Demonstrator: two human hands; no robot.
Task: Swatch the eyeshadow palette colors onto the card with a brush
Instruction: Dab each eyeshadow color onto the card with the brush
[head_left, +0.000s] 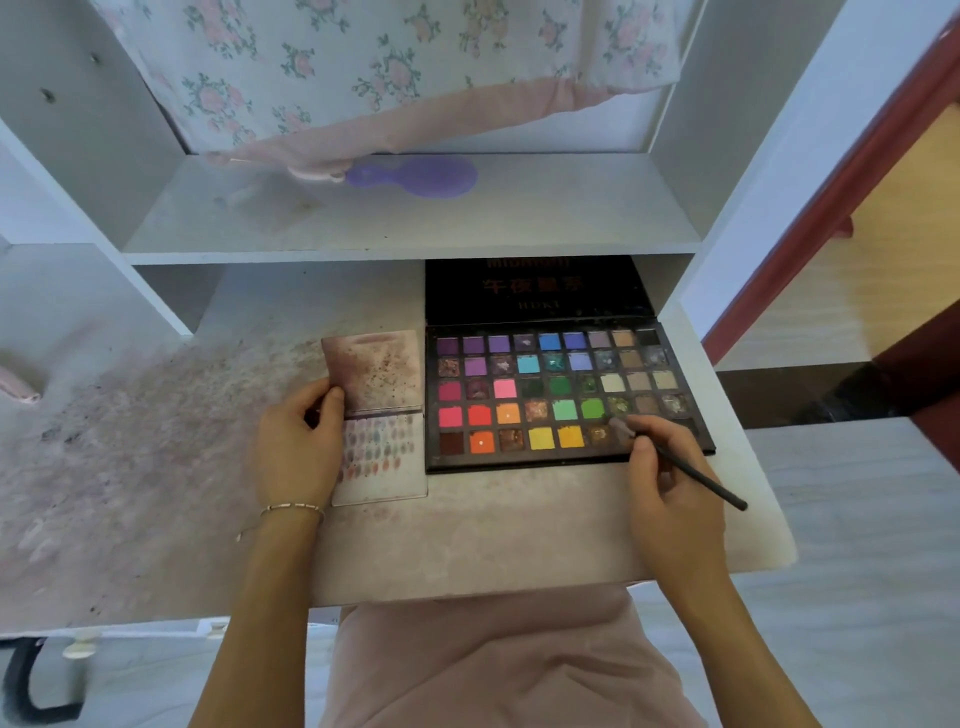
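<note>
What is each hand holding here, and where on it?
The right hand pinches a thin black brush near its bristle end. The left hand grips the left edge of the swatch card.

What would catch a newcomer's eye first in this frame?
The open palette on the desk, its bright pans in rows, draws the eye first. The right hand holds a brush with its tip over the pans near the lower right corner. Left of the palette, the left hand holds the card, already covered in rows of swatches; a purple hairbrush lies on the shelf above.
</note>
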